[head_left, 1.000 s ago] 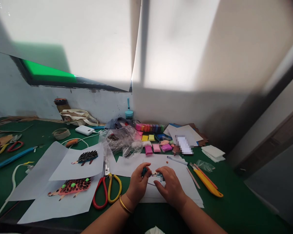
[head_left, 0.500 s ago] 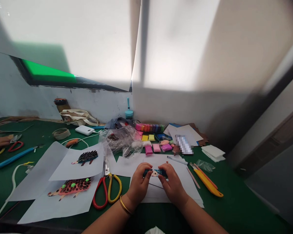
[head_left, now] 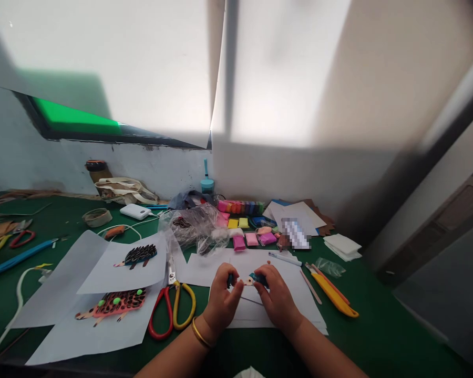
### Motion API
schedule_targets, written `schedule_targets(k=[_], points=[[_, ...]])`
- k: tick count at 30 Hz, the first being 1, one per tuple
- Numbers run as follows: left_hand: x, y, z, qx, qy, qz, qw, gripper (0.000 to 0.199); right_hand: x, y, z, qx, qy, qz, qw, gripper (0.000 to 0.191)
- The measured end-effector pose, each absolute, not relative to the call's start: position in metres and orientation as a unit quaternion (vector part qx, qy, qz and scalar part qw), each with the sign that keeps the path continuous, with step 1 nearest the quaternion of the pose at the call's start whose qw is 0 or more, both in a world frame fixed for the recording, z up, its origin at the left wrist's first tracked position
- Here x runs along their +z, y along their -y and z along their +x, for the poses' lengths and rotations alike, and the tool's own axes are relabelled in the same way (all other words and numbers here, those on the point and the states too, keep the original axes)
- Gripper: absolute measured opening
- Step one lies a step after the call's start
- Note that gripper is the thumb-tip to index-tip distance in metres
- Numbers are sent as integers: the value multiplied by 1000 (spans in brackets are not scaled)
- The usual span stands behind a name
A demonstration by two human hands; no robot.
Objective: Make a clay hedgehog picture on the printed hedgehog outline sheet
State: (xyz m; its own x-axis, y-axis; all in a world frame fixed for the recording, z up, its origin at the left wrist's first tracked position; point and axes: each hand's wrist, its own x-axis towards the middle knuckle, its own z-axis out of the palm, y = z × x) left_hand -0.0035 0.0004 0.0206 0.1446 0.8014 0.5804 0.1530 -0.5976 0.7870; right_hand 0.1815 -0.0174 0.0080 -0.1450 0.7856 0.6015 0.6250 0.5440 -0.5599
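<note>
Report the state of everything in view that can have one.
Left hand, closed on a small dark-blue piece
Right hand, closed on a small teal-and-cream piece
Red-and-yellow-handled metal scissors, lying flat, handles spread
Yellow-handled cutter, lying flat, blade position unclear
Clear plastic bag, crumpled
Pink, green-dotted animal figure, partly covered by a white paper sheet
Black-and-blue spiky figure, uncovered

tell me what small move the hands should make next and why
Perhaps have the left hand gently pinch the cream end of the small teal-and-cream piece: the right hand grips the teal part, and the left fingertips sit close to the cream end.
</note>
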Motion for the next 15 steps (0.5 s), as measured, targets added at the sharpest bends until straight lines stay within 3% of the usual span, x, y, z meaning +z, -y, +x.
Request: schedule_targets(k=[9, 13, 15], points=[[9, -5, 1, 574, -323, 631, 411, 40, 9, 18, 183, 73, 750, -476, 454, 25], [12, -4, -4, 561, -369, 640, 374, 29, 11, 18, 185, 60, 741, -490, 454, 25], [16, -4, -6, 557, -376, 651, 352, 37, 14, 19, 185, 66, 737, -497, 453, 19]])
